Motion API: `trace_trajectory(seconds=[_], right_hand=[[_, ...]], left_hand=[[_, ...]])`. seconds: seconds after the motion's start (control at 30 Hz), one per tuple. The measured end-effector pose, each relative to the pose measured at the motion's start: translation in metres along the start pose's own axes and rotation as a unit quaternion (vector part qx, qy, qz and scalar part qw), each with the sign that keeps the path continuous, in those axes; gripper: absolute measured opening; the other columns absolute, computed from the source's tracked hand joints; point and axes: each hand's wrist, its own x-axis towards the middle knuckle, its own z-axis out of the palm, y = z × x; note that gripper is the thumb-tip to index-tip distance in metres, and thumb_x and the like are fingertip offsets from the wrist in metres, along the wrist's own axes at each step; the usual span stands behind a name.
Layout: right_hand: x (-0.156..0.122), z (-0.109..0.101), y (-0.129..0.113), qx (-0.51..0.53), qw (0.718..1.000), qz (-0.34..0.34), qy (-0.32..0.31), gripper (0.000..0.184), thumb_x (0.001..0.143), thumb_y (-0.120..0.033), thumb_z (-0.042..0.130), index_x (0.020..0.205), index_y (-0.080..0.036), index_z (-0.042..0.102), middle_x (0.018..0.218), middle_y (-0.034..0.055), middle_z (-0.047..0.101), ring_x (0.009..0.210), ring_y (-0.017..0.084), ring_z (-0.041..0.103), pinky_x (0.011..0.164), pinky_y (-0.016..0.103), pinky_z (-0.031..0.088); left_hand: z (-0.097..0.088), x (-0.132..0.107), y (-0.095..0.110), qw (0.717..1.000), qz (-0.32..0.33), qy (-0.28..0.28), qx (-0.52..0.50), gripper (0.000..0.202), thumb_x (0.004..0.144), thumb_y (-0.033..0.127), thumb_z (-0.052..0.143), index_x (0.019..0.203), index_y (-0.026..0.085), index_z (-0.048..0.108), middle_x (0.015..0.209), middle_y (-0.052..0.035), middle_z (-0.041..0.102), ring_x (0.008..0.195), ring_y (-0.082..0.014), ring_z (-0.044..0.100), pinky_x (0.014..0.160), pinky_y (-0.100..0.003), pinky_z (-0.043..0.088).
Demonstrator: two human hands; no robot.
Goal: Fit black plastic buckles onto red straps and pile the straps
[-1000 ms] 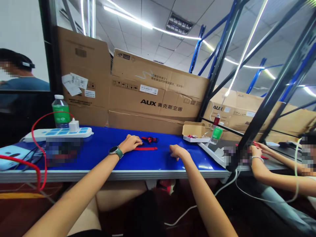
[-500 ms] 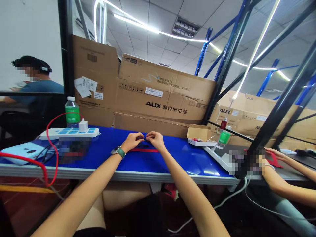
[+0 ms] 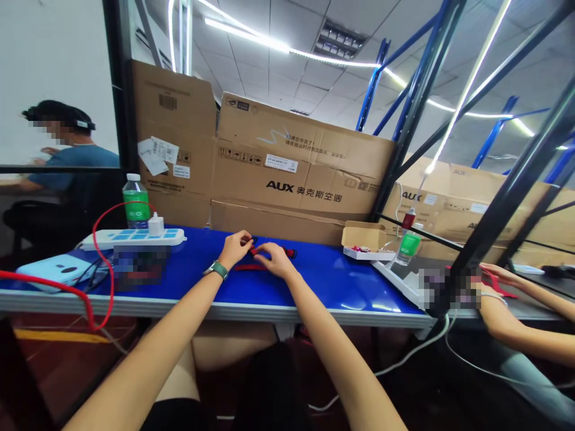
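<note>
My left hand (image 3: pixel 236 249), with a watch on its wrist, pinches a small black piece (image 3: pixel 254 240) joined to a red strap. Close beside it, my right hand (image 3: pixel 275 261) has its thumb and forefinger around part of that red strap, just above the blue tabletop. Beyond my right knuckles, a black end piece with red on it (image 3: pixel 290 252) sticks out. A flat red strip (image 3: pixel 250 267) lies on the table below my hands. My fingers cover much of the strap, so its full shape is hidden.
On the left are a power strip (image 3: pixel 173 237), a green-labelled bottle (image 3: pixel 136 206), a light-blue case (image 3: pixel 47 270) and a red cable (image 3: pixel 96 275). An open carton (image 3: pixel 366 242) with small red parts stands right. A black post (image 3: pixel 471 245) separates a co-worker's arms (image 3: pixel 516 323).
My hands have shifted from meeting fingertip to fingertip to lying slightly apart, the right one lower and turned flatter. More red strap and the black end piece now show.
</note>
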Motion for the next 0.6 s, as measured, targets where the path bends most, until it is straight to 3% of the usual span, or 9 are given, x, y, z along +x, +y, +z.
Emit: trace_trajectory(seconds=[0.07, 0.17, 0.23, 0.3, 0.4, 0.6], right_hand=[[0.001, 0.005, -0.012, -0.096, 0.985, -0.094, -0.112, 0.019, 0.093, -0.030, 0.063, 0.107, -0.020, 0.068, 0.098, 0.0086, 0.071, 0.097, 0.022, 0.065, 0.090, 0.033, 0.048], [0.003, 0.013, -0.022, -0.190, 0.961, -0.111, -0.170, 0.018, 0.094, -0.015, 0.054, 0.108, -0.017, 0.067, 0.095, 0.0091, 0.069, 0.089, 0.020, 0.063, 0.081, 0.029, 0.046], [0.003, 0.014, -0.023, -0.206, 0.967, -0.070, -0.134, 0.020, 0.095, -0.013, 0.052, 0.109, -0.016, 0.066, 0.099, 0.0099, 0.069, 0.088, 0.019, 0.063, 0.078, 0.027, 0.045], [0.003, 0.012, -0.020, -0.193, 0.979, -0.001, -0.059, 0.020, 0.097, -0.016, 0.050, 0.110, -0.016, 0.066, 0.101, 0.0101, 0.069, 0.089, 0.019, 0.064, 0.079, 0.026, 0.045], [0.002, 0.005, -0.015, -0.177, 0.978, 0.104, 0.026, 0.020, 0.100, -0.020, 0.049, 0.101, -0.017, 0.069, 0.095, 0.0091, 0.072, 0.087, 0.019, 0.066, 0.079, 0.025, 0.043], [0.002, 0.004, -0.018, -0.216, 0.956, 0.194, 0.043, 0.024, 0.098, -0.026, 0.051, 0.087, -0.018, 0.072, 0.081, 0.0101, 0.075, 0.075, 0.020, 0.069, 0.070, 0.025, 0.041]], left_hand=[[-0.003, 0.000, -0.005, 0.999, -0.023, 0.001, 0.022, 0.008, 0.077, 0.027, 0.063, 0.082, 0.020, 0.063, 0.076, -0.0023, 0.073, 0.068, -0.0178, 0.071, 0.066, -0.026, 0.054], [-0.005, 0.000, -0.011, 0.997, -0.045, 0.008, 0.057, 0.007, 0.072, 0.022, 0.064, 0.076, 0.021, 0.060, 0.072, -0.0004, 0.071, 0.066, -0.0172, 0.069, 0.065, -0.026, 0.053], [-0.005, 0.000, -0.012, 0.997, -0.055, 0.010, 0.051, 0.008, 0.070, 0.021, 0.065, 0.077, 0.021, 0.060, 0.071, 0.0003, 0.070, 0.066, -0.0171, 0.068, 0.065, -0.026, 0.053], [-0.004, 0.000, -0.012, 0.997, -0.069, 0.003, 0.030, 0.012, 0.071, 0.022, 0.066, 0.082, 0.021, 0.062, 0.071, -0.0001, 0.071, 0.067, -0.0176, 0.069, 0.065, -0.026, 0.054], [-0.003, -0.001, -0.008, 0.997, -0.072, -0.025, 0.014, 0.016, 0.073, 0.023, 0.067, 0.089, 0.020, 0.065, 0.074, -0.0024, 0.074, 0.070, -0.0195, 0.072, 0.067, -0.028, 0.055], [-0.001, -0.002, 0.000, 0.997, -0.024, -0.070, 0.010, 0.019, 0.078, 0.029, 0.066, 0.095, 0.021, 0.067, 0.077, -0.0029, 0.076, 0.072, -0.0209, 0.073, 0.070, -0.029, 0.055]])
